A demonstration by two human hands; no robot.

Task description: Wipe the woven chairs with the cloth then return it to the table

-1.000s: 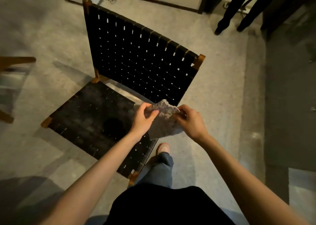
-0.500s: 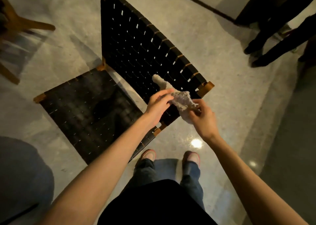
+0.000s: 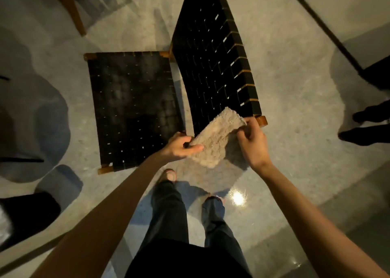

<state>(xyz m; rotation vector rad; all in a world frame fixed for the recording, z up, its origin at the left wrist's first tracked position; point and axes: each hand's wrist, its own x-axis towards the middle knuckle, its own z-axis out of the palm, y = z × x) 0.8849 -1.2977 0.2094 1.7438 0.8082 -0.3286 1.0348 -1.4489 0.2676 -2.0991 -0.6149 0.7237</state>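
Observation:
A black woven chair [image 3: 211, 51] with wooden corners stands on the pale floor below me, its seat on the left and its backrest rising to the right. I hold a fluffy beige cloth [image 3: 215, 138] spread flat just in front of the backrest's near corner. My left hand [image 3: 181, 146] pinches the cloth's lower left edge. My right hand [image 3: 252, 142] pinches its upper right corner. The cloth hangs in the air and I cannot tell whether it touches the chair.
Wooden legs of another chair [image 3: 73, 7] show at the top left. Another person's dark shoes and legs [image 3: 365, 127] stand at the right edge. A dark object [image 3: 25, 214] lies at the lower left. My own feet are just below the cloth.
The crumpled cloth has been pulled open flat between my two hands. My view has turned so that I look straight down on the chair, closer to its backrest corner.

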